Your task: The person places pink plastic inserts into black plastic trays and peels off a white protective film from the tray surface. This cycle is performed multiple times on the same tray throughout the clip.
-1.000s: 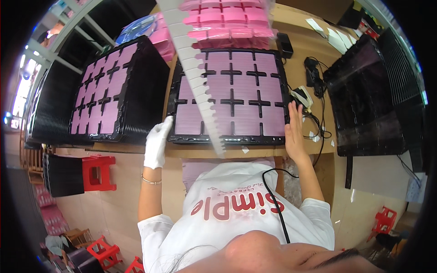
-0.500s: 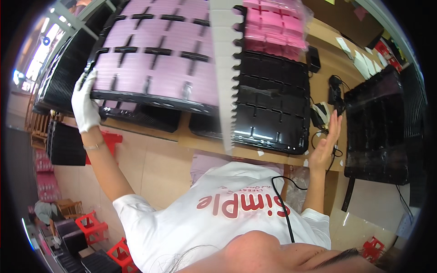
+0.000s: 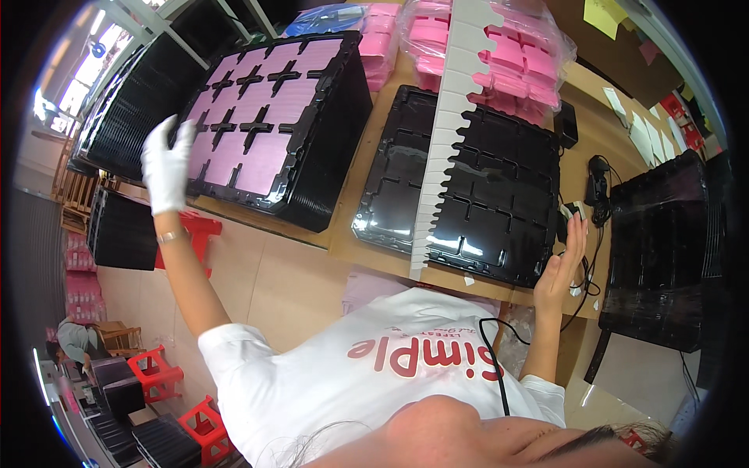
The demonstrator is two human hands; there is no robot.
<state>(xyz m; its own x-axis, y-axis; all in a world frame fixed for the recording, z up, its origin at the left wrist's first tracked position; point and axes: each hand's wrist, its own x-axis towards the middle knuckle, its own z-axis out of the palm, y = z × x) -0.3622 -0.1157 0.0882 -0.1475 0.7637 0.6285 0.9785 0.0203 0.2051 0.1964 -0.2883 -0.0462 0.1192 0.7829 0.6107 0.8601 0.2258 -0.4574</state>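
the lilac-filled tray [image 3: 273,101], aloft earlier, now tops the left stack [image 3: 335,152]; set-down appears complete. left hand [image 3: 168,164], gloved, spread by its edge; right hand [image 3: 566,256] flat, empty, beside the uncovered black tray [image 3: 499,207].

A tall stack of black plastic trays [image 3: 324,168] stood upright on the brown tabletop [image 3: 355,183], its top compartments filled with lilac sheets [image 3: 261,168] between raised black crosses. Just right of it, a glossy black tray [image 3: 499,187] lay flat, its dark compartments uncovered.
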